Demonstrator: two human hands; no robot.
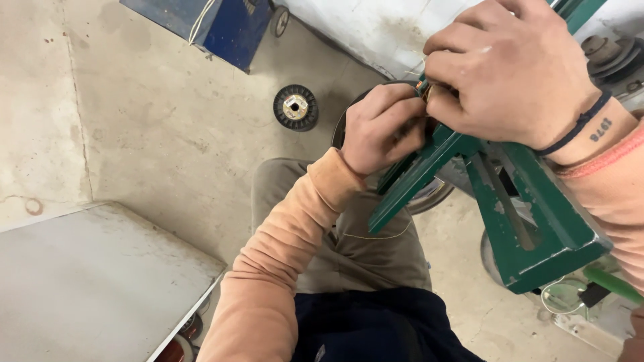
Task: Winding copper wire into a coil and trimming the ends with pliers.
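Your left hand (382, 127) and right hand (510, 70) both pinch closed on a small copper-wound coil (427, 90) atop the green painted metal frame (530, 221), at one o'clock, winding apparently unfinished.

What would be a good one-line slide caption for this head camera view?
Seen from above, left hand and right hand pinch a small wound part on a green machine, black spool on the concrete floor.

Green metal frame (530, 221) — paint chipped; peach ribbed sleeve (282, 255); black spool (296, 107) — pale centre; blue cabinet (215, 23); grey stained concrete floor (154, 134); off-white tabletop (87, 281).
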